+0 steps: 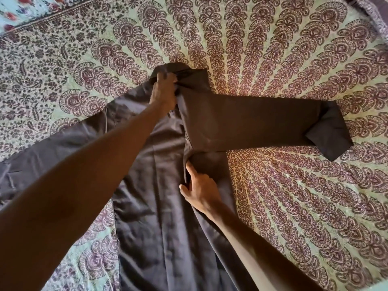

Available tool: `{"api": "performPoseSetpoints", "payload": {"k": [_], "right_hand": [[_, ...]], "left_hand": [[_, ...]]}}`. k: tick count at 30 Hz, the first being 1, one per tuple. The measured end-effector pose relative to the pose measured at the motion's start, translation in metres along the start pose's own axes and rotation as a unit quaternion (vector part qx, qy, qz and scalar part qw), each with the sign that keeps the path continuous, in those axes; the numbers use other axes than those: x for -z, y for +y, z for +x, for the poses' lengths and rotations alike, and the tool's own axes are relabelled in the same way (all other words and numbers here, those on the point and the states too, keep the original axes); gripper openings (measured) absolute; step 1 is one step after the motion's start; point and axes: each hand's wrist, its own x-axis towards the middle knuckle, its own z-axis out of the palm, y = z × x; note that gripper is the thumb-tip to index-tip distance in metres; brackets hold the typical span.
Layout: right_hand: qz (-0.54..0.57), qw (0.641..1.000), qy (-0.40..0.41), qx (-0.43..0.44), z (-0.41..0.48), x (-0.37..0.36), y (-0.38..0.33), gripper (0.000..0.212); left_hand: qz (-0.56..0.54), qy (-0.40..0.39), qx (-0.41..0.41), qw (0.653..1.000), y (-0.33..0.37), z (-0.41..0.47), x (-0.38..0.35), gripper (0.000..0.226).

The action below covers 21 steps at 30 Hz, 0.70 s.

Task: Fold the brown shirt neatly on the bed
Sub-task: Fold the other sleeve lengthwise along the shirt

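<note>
Left forearm, lower left; left hand clenches the brown shirt collar, right hand flat, ungripped, pinning mid-frame crease—keep this edge straight.

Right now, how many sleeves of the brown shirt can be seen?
2. One sleeve stretches out to the right on the bed, its cuff folded. The other sleeve spreads left, partly hidden under the left arm.

A brown shirt lies spread on a bed covered in a green paisley print. The left hand grips the bunched collar; the right hand presses flat on the shirt's folded edge, below the outstretched sleeve.
</note>
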Motion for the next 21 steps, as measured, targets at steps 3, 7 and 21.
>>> {"api": "performPoseSetpoints", "payload": {"k": [3, 7, 21], "right_hand": [[-0.003, 1.0, -0.001, 0.003, -0.021, -0.008, 0.002, 0.081], [0.005, 1.0, -0.019, 0.007, -0.062, -0.019, 0.016, 0.075], [-0.103, 0.994, 0.023, -0.018, -0.239, -0.053, 0.075, 0.017]], "left_hand": [[-0.011, 0.074, -0.023, 0.997, -0.002, -0.032, -0.008, 0.057], [-0.097, 0.023, -0.085, 0.991, 0.007, -0.11, -0.025, 0.028], [0.085, -0.088, -0.236, 0.964, 0.023, -0.359, -0.07, 0.038]]}}
